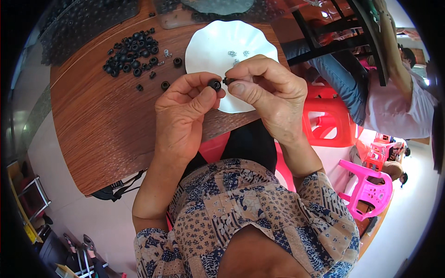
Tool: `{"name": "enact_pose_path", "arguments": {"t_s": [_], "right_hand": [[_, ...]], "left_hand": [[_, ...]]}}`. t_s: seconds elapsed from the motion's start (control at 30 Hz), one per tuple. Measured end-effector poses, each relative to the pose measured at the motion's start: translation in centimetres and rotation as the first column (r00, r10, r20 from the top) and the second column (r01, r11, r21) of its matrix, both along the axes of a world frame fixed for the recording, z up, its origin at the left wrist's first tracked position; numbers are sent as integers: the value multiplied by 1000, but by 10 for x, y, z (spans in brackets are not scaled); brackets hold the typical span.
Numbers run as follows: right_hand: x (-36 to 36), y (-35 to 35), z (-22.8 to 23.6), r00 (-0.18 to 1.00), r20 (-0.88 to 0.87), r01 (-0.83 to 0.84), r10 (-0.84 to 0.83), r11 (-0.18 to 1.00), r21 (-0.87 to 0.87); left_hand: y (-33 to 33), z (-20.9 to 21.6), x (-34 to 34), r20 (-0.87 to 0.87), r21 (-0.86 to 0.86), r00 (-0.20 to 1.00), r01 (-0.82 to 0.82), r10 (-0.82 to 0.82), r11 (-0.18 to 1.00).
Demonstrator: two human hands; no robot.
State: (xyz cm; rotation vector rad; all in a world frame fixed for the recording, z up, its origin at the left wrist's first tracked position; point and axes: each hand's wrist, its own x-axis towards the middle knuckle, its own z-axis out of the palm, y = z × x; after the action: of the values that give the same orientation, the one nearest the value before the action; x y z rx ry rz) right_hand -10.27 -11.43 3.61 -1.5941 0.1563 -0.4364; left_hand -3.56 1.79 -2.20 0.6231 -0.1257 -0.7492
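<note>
My left hand (187,99) pinches a round black cord-lock shell (214,85), its round opening turned up and to the right. Close beside it, my right hand (273,90) grips a small black plunger piece (227,80) between thumb and forefinger. The two parts are a small gap apart, over the near-left rim of a white wavy-edged plate (208,44). On that plate lie several small metal springs (232,53). To the left, a pile of black cord-lock parts (134,52) spreads over the brown wooden table (106,125).
Clear bags of black parts (88,25) lie along the table's far side. A few loose springs (166,53) sit beside the pile. Red stools (329,118) and a pink chair (368,190) stand at the right, where another person (389,102) sits.
</note>
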Motion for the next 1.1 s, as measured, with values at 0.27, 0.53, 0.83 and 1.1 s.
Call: {"name": "enact_pose_path", "arguments": {"t_s": [0.27,0.53,0.83,1.1], "right_hand": [[0,1,-6,999,-2,-48,48,999,-22],[-1,-5,-5,999,-22,-51,47,974,-221],[-3,-16,2,959,-254,-87,127,982,165],[-5,-20,5,957,-268,-63,112,980,187]], "left_hand": [[1,3,-2,107,39,993,-49,45,998],[4,7,-4,99,76,995,-26,18,997],[1,10,-9,205,180,978,-64,26,982],[-2,8,-10,247,216,969,-41,-14,976]]}}
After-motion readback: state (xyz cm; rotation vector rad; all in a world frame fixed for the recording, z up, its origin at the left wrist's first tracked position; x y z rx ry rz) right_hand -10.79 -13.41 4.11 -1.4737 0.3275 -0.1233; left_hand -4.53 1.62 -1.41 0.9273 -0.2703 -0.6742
